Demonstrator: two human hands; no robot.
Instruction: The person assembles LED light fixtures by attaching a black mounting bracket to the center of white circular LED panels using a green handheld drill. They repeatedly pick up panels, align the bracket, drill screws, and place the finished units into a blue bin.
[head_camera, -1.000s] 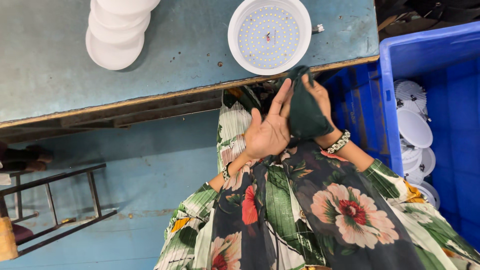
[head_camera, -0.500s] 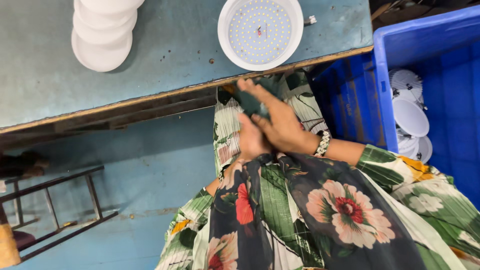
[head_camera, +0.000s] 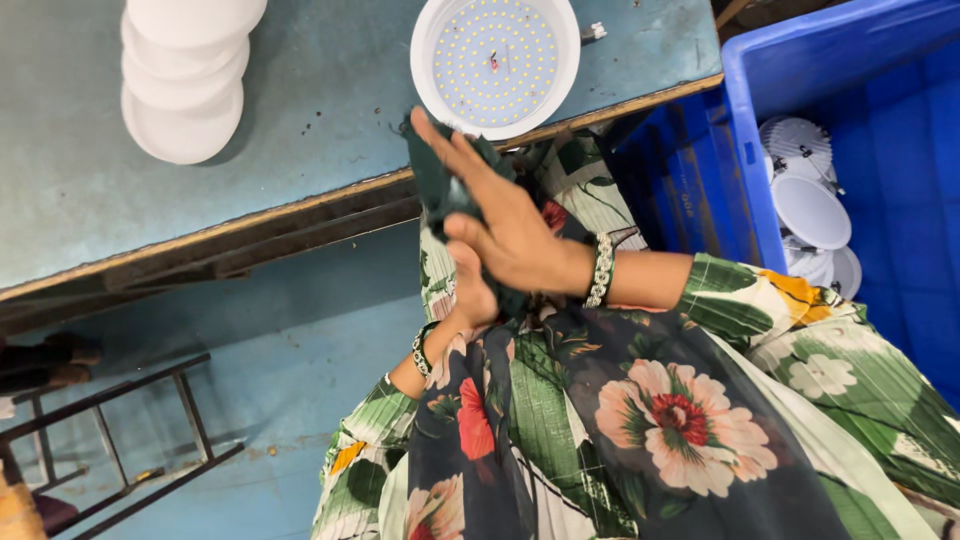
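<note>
Right hand lies flat over left hand, pressing a dark green cloth between both palms, just below the round white LED panel lamp at the worn teal tabletop edge.

Dark green cloth soft, matt; lamp housing glossy white plastic; table scuffed

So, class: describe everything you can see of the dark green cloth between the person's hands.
The dark green cloth is soft, crumpled fabric, plain with no pattern visible. It is pressed between the right hand, which lies flat over it with fingers stretched toward the table edge, and the left hand beneath. Its upper end pokes out just below the round white LED lamp. Most of it is hidden by the hands.
</note>
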